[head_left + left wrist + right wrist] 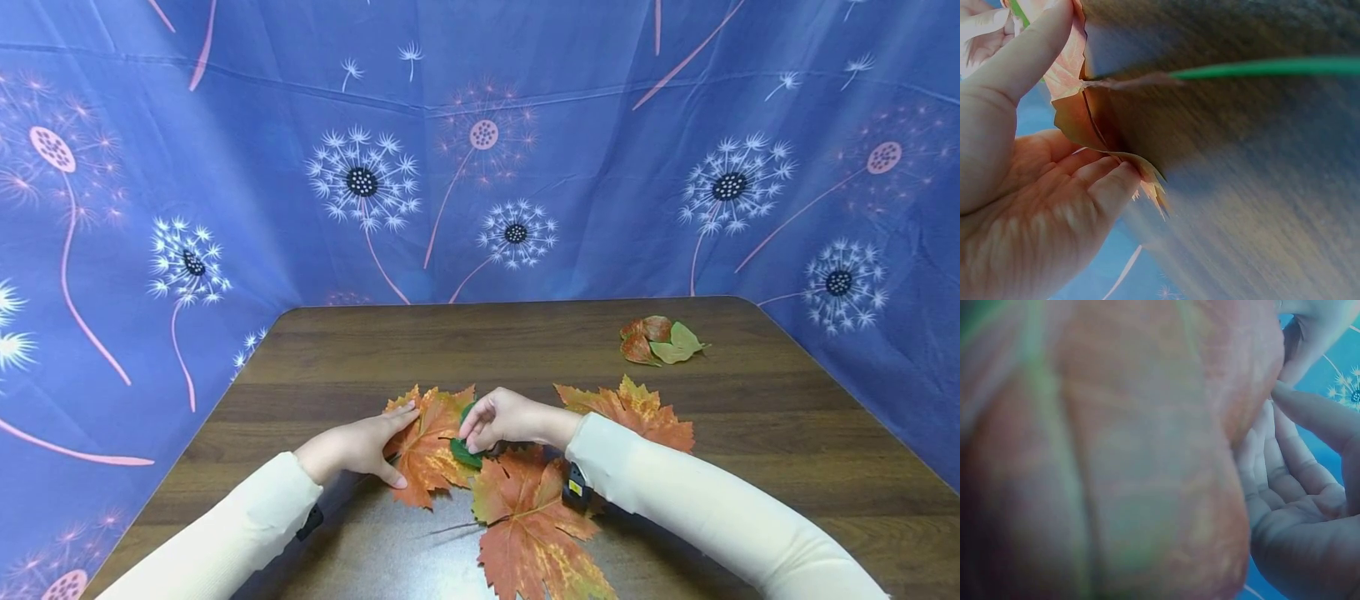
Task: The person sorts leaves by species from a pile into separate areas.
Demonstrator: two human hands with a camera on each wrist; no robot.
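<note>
My left hand [363, 446] rests on an orange maple leaf [431, 446], thumb and fingers spread over its left side. The left wrist view shows that leaf's edge [1069, 69] between the thumb and the other fingers, with a green-tipped stem [1254, 67] running right. My right hand [504, 418] pinches a small dark green leaf [467, 455] at the right side of the orange one, its fingers covering part of it. Just in front lies a second orange maple leaf [525, 525]. An orange leaf surface [1141, 462], blurred, fills much of the right wrist view.
Another orange maple leaf [637, 415] lies to the right, partly behind my right forearm. Farther back are reddish leaves [647, 333] and a pale green leaf [678, 343]. A blue dandelion-print cloth [600, 167] hangs behind the wooden table [450, 342].
</note>
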